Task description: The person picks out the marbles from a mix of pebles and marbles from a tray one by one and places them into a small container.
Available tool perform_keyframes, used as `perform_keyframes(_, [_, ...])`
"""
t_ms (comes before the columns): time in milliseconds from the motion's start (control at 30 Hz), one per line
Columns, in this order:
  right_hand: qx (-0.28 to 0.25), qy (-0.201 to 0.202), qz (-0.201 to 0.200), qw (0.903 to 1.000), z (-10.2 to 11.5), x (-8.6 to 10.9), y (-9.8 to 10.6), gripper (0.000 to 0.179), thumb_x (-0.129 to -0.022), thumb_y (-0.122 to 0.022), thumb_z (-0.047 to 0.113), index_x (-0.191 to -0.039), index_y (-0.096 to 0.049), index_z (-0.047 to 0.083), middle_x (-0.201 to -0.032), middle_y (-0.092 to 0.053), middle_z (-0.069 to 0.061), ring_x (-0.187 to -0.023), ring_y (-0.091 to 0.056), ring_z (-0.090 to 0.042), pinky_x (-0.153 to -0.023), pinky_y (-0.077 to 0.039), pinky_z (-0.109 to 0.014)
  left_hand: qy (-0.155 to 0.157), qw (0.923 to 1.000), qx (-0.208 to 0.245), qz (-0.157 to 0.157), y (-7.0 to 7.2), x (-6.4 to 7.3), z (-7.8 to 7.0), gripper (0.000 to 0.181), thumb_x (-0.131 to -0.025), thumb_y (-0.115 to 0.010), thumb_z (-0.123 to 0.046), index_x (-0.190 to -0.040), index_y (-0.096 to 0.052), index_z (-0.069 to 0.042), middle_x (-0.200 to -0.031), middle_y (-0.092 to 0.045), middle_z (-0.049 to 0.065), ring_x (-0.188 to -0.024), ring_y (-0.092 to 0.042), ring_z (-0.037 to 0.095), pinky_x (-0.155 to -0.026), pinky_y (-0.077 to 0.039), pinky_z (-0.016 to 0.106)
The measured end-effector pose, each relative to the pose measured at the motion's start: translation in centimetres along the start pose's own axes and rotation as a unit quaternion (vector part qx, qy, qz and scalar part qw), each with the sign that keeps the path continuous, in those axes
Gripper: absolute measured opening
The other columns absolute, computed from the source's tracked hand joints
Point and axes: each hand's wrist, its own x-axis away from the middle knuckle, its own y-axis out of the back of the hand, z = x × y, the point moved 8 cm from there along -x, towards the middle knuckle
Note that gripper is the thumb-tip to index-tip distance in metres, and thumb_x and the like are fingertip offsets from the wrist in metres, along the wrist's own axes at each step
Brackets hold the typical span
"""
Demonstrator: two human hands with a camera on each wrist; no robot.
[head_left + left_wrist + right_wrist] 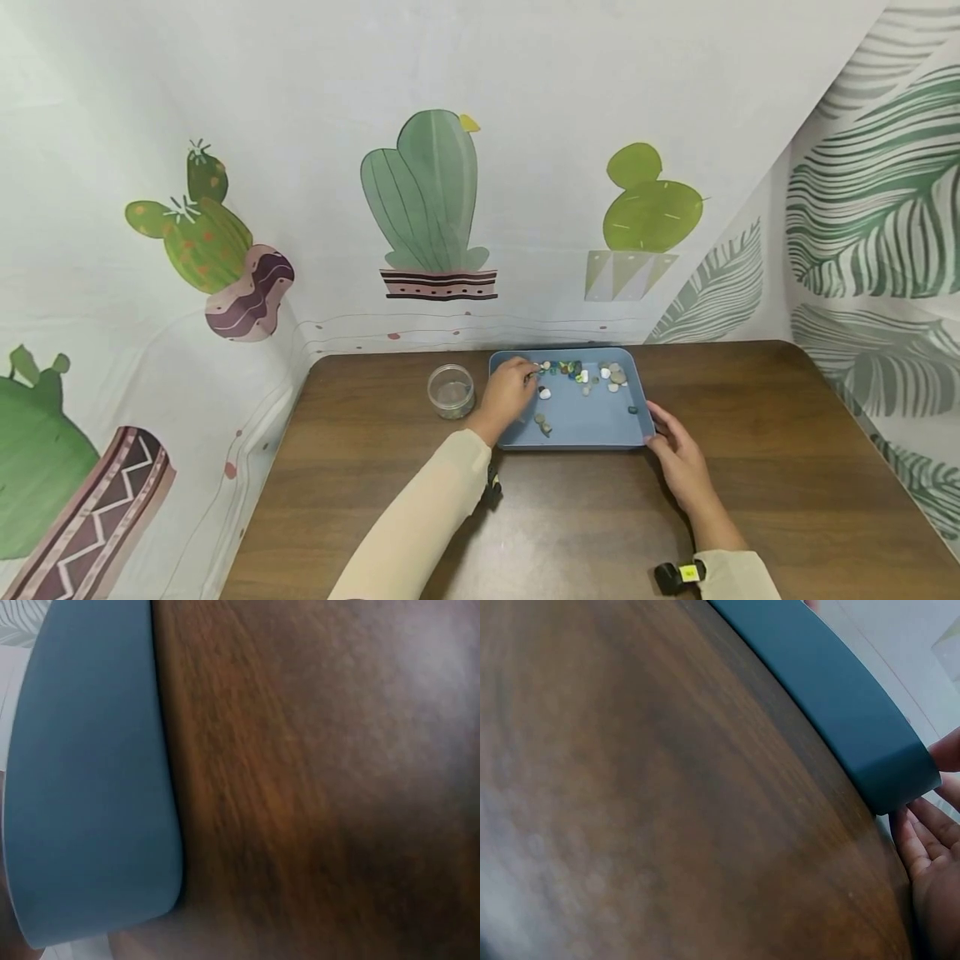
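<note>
A shallow blue tray [581, 421] lies against the back of the table, with several small pebbles [617, 377] in it, white, grey, green and dark. My left hand [510, 392] reaches over the tray's left wall, its fingertips down among the pebbles near the back left; whether they pinch one is too small to tell. At the front right corner my right hand [681, 462] grips the tray, thumb on the rim and fingers against the outer side. The right wrist view shows these fingers [922, 832] at the tray's corner. The left wrist view has only the tray's outer wall [90, 772], not the hand.
A clear round jar [452, 392] without a lid stands just left of the tray; some small things seem to lie at its bottom. The brown wooden table [570, 525] reaches back to a cloth [540, 208] printed with cacti.
</note>
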Motion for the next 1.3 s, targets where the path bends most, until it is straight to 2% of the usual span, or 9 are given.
perform_keyframes(200, [0.006,-0.007,0.003,1.0000,0.0,0.0,0.0,0.051,-0.104,-0.050,0.009,-0.154,-0.042,0.014,-0.156,-0.043,-0.019,-0.120,-0.043,0.012,-0.092,-0.037,0.003,-0.028,0.9981,-0.053,0.015,-0.5,-0.4,-0.8,0.025,-0.099,-0.062,-0.017,-0.120,-0.074,-0.014,-0.119,-0.072,0.001,-0.109,-0.069,0.018,-0.094,-0.056,0.032])
perform_keyframes(300, [0.002,-0.008,0.002,1.0000,-0.1,0.0,0.0,0.051,-0.104,-0.050,0.009,-0.154,-0.042,0.014,-0.156,-0.043,-0.020,-0.120,-0.043,0.011,-0.092,-0.037,0.003,-0.028,0.9965,-0.073,0.030,-0.6,-0.4,-1.3,0.025,-0.100,-0.061,-0.017,-0.122,-0.074,-0.015,-0.122,-0.071,0.000,-0.111,-0.068,0.018,-0.095,-0.056,0.031])
perform_keyframes(467, [0.003,-0.008,0.002,1.0000,-0.2,-0.1,0.0,0.051,-0.104,-0.049,0.008,-0.154,-0.042,0.013,-0.156,-0.043,-0.020,-0.119,-0.043,0.012,-0.093,-0.036,0.003,-0.008,0.9965,-0.071,0.044,-0.7,-0.5,-1.9,0.027,-0.101,-0.061,-0.017,-0.124,-0.072,-0.016,-0.125,-0.070,0.000,-0.113,-0.067,0.019,-0.093,-0.057,0.031])
perform_keyframes(767, [0.005,-0.012,0.000,0.9999,-0.1,-0.1,0.0,0.051,-0.103,-0.050,0.009,-0.153,-0.042,0.013,-0.156,-0.043,-0.019,-0.119,-0.043,0.012,-0.092,-0.036,0.003,0.010,0.9936,-0.100,0.053,-1.5,-0.7,-1.8,0.027,-0.101,-0.060,-0.022,-0.126,-0.072,-0.020,-0.127,-0.068,-0.005,-0.113,-0.065,0.015,-0.092,-0.057,0.028])
perform_keyframes(1067, [0.004,-0.012,0.001,0.9999,-0.1,-0.1,-0.1,0.050,-0.104,-0.049,0.010,-0.154,-0.042,0.015,-0.157,-0.042,-0.018,-0.125,-0.045,0.004,-0.094,-0.036,0.003,-0.006,0.9891,-0.134,0.061,-2.0,-0.7,-1.7,0.023,-0.101,-0.063,-0.027,-0.120,-0.074,-0.025,-0.123,-0.068,-0.007,-0.109,-0.064,0.013,-0.087,-0.057,0.025])
perform_keyframes(1300, [0.002,-0.012,0.001,0.9999,-0.1,0.0,0.0,0.051,-0.104,-0.049,0.009,-0.154,-0.042,0.014,-0.156,-0.043,-0.019,-0.121,-0.043,0.010,-0.093,-0.036,0.003,-0.007,0.9897,-0.130,0.058,-2.1,-0.4,-1.7,0.021,-0.100,-0.064,-0.025,-0.118,-0.075,-0.025,-0.117,-0.068,-0.005,-0.102,-0.062,0.013,-0.086,-0.056,0.025])
